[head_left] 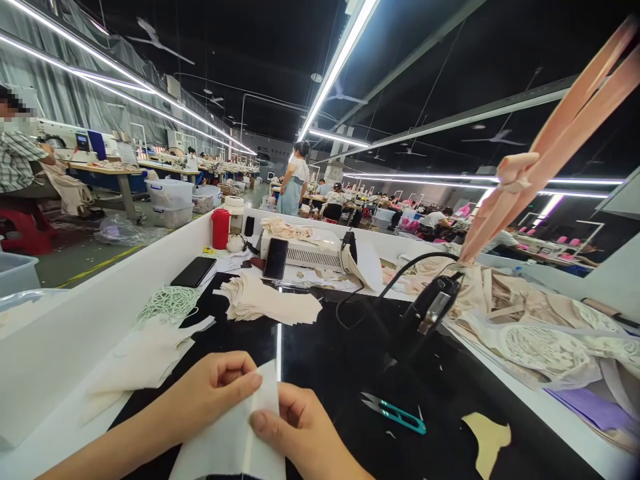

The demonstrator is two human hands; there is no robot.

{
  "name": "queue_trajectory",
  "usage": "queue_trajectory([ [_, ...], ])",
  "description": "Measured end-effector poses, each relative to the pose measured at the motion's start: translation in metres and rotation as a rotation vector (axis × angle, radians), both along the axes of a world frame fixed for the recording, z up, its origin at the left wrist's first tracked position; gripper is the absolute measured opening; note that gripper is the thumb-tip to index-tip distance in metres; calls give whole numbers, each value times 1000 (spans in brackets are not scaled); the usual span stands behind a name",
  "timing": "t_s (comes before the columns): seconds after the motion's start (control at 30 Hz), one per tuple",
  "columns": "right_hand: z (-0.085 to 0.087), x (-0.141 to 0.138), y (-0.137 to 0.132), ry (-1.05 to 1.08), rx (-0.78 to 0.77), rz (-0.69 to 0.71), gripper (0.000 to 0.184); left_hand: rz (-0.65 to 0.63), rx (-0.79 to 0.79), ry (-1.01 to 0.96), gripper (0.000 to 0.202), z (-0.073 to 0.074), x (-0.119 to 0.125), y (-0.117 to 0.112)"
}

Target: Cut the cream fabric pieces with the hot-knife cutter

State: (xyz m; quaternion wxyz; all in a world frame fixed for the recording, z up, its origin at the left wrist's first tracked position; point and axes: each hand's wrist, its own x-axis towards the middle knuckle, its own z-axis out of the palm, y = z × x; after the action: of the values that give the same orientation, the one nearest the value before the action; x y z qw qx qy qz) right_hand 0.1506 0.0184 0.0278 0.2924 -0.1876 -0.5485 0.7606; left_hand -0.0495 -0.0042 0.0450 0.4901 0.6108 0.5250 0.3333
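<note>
A white fabric piece [225, 443] with a pale strip running down it is pinched between my two hands at the front of the black tabletop. My left hand [225, 383] grips its upper left, thumb on top and fingers curled. On the right edge, my right hand [295, 420] closes with its thumb pressed on the strip. Teal thread snips [395, 412] lie to the right of my hands. Beyond them rests a stack of cream fabric pieces [270, 300], and more pale cut pieces [145, 353] lie at the left.
A black clamp-like device [435, 303] with a cable stands at right, near peach straps [545, 153] hanging from above. Lace-trimmed garments [540, 343] pile along the right edge. At the back are a phone [275, 259], a white machine [305, 250] and a red flask [221, 229].
</note>
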Motion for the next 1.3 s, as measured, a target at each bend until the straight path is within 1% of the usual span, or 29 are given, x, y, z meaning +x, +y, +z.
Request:
queue_trajectory([
  [0.1, 0, -2, -1, 8, -78, 25, 48, 4, 36, 21, 47, 4, 0, 0],
  [0.17, 0, -2, -2, -69, -98, 33, 51, 7, 52, 18, 45, 6, 0, 1],
  [0.27, 0, -1, -4, -245, -33, 24, 53, 10, 70, 35, 46, 6, -3, 2],
  [0.37, -3, -2, -5, -344, 35, 12, 55, 22, 76, 47, 48, 2, -6, 3],
  [0.47, -2, -2, -5, -412, 30, 22, 50, 54, 63, 24, 51, -3, -11, 4],
  [0.57, 4, 2, -6, -469, -3, 74, 44, 68, 38, 5, 53, -10, -14, 4],
  [0.67, 8, 6, -9, -539, 60, 105, 38, 58, 67, 46, 51, -12, -14, 4],
  [0.77, 7, 5, -6, -531, 202, 119, 29, 63, 217, 216, 48, -4, -17, 2],
  [0.83, 5, 2, 2, -473, 341, 74, 21, 66, 397, 365, 46, 7, -20, 0],
  [0.87, 4, 0, 7, -461, 443, 25, 17, 57, 546, 446, 42, 13, -22, -1],
  [0.93, 3, -3, 20, -520, 706, -100, 16, 0, 947, 634, 32, 21, -25, -4],
  [0.97, 3, -3, 27, -580, 833, -158, 18, -45, 1148, 731, 28, 21, -24, -5],
  [1.0, 2, -4, 34, -644, 937, -204, 20, -82, 1303, 821, 26, 19, -23, -6],
  [1.03, 0, -4, 40, -700, 1012, -238, 23, -126, 1393, 898, 27, 13, -20, -8],
  [1.07, -2, -3, 46, -745, 1060, -259, 25, -129, 1408, 951, 29, 5, -17, -9],
  [1.1, -5, -3, 51, -776, 1090, -270, 27, -135, 1376, 994, 32, -5, -14, -9],
  [1.13, -8, -2, 55, -804, 1114, -271, 29, -172, 1350, 1017, 33, -17, -10, -10],
  [1.17, -12, -1, 58, -837, 1149, -269, 30, -170, 1318, 1039, 31, -29, -7, -10],
  [1.23, -19, 0, 61, -905, 1226, -256, 31, -159, 1254, 1045, 19, -48, -2, -9],
  [1.3, -25, 1, 63, -965, 1304, -245, 30, -127, 1198, 1018, 8, -61, 1, -7],
])
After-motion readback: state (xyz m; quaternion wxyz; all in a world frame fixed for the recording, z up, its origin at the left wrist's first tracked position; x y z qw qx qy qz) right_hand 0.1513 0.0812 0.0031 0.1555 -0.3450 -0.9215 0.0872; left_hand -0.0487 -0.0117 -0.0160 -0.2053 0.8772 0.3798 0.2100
